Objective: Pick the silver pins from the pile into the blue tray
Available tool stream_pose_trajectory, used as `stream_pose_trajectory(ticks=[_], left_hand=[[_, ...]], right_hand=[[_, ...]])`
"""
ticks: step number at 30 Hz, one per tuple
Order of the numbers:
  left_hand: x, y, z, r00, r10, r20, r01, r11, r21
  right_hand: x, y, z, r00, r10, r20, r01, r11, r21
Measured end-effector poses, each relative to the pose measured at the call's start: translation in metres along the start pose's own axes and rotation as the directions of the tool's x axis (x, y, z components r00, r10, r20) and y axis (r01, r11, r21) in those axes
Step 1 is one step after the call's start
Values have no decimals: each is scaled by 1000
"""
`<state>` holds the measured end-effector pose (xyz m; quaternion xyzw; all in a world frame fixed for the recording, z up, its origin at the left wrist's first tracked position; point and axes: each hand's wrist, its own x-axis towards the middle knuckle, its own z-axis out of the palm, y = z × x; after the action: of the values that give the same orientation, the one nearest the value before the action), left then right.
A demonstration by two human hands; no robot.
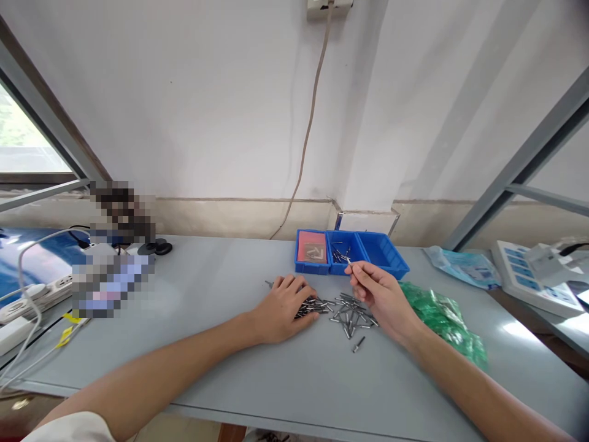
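A wide grey worktop [193, 344] stretches in front of a white wall, where a cable [308, 129] hangs down from an outlet; to the right, just beside the right forearm, lies a crumpled green plastic bag [444, 319], and farther right a pale blue packet [464, 267]; at the left edge sits a white power strip [32, 298] with cords; at the back of the worktop, near the middle, three blue bins [381, 252] stand side by side, the left one holding a reddish pad, the middle one a few small metal parts; in front of the bins a loose heap of small metal pins [347, 310] is scattered on the worktop; the left hand [283, 307] rests palm down at the left side of the heap, its fingers spread flat over some pins, grasping none that can be seen; the right hand [381, 298] hovers above the right side of the heap, its grip closed as thumb and forefinger pinch a single pin [348, 261], held up near the front edge of the middle bin.
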<state>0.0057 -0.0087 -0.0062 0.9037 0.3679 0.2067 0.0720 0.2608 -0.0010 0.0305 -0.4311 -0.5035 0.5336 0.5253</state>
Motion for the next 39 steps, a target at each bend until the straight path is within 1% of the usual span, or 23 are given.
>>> stream_pose_trajectory(ticks=[4,9,12,15,18,27,32,36,39], left_hand=[[0,0,0,1000,0,-7,0,1000,8],[1,1,-2,1000,0,1,0,1000,-1],[0,0,-1,1000,1,-1,-1,1000,2],[0,0,0,1000,1,-6,-1,1000,5],[0,0,1,1000,2,-10,-2,1000,7],[1,2,-3,1000,-7,4,7,1000,2],[1,1,-2,1000,-5,7,5,1000,0],[1,1,-1,1000,-2,3,2,1000,5],[1,1,-1,1000,-5,-1,5,1000,5]], right_hand=[[0,2,0,1000,22,11,-22,1000,4],[1,8,-2,999,6,36,-3,998,-65],[1,8,-2,997,-75,7,74,971,-229],[0,7,-1,979,-202,-39,167,890,-425],[-2,8,0,955,-292,-50,227,830,-509],[-5,7,0,906,-422,-17,318,706,-633],[-7,5,0,901,-433,-8,328,694,-641],[-8,5,2,900,-434,29,346,675,-651],[-8,5,2,891,-451,55,371,652,-661]])
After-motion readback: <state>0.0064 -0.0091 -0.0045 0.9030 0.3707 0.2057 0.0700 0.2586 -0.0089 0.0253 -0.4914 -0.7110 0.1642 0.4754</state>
